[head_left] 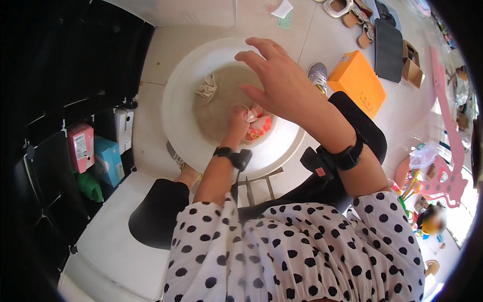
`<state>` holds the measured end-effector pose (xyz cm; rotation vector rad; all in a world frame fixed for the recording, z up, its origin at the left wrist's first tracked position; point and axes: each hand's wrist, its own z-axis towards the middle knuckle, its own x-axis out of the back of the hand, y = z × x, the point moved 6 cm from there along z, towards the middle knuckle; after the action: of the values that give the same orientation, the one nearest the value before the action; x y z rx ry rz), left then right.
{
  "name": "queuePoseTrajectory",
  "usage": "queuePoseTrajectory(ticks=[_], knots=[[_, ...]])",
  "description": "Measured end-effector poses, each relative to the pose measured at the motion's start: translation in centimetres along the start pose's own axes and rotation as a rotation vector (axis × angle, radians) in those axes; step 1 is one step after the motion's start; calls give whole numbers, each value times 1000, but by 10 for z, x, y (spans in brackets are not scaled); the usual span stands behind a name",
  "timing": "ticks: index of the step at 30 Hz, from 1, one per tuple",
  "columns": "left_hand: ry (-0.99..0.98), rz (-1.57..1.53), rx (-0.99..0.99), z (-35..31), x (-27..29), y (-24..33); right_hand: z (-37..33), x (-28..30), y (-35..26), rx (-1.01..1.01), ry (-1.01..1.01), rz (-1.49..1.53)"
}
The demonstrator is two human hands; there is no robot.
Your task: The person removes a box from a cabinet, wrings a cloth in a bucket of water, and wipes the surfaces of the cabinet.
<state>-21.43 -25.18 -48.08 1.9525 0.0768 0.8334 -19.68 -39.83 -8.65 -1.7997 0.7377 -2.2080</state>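
White round wash basin (pixel 173 108) on the floor carried everything that mattered, with cloudy water (pixel 221 113) over its bottom. Red-and-white cloth (pixel 260 127) sat bunched at the near-right side of the water, against the start of the basin's right wall. Left hand (pixel 238 121) had it: fingers closed on the cloth's left side, low in the basin. Exact finger placement couldn't be told, folds hid the tips.

Right hand (pixel 282 78) was empty, fingers wide and loosely curled, thumb apart, over the far-right part of the basin. Fingertips pointed to the far edge, off the cloth. Key relation: from the right thumb, the cloth lay toward the basin's near edge, and looked lower too; one view, so the height gap couldn't be read. Left was clearly the nearer hand, already in contact; right was near, apparently not touching.

Cloth's long axis: roughly far edge to near edge, my read only, since it was crumpled. Second piece, a beige crumpled cloth (pixel 207 88), lay in the far-left part of the water, well apart from the first, neither hand on it.
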Motion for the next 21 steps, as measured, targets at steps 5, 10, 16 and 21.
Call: queuePoseTrajectory(ticks=[5,10,16,21], knots=[[-390,-514,309,-22,50,91,-25,-3,38,-25,49,39],[-259,-692,183,-54,127,165,-29,-42,60,-104,-295,125],[-8,-749,31,-59,174,237,-77,-85,84,-107,-574,160],[-109,-862,-166,-65,164,322,-93,-111,114,-141,228,953]])
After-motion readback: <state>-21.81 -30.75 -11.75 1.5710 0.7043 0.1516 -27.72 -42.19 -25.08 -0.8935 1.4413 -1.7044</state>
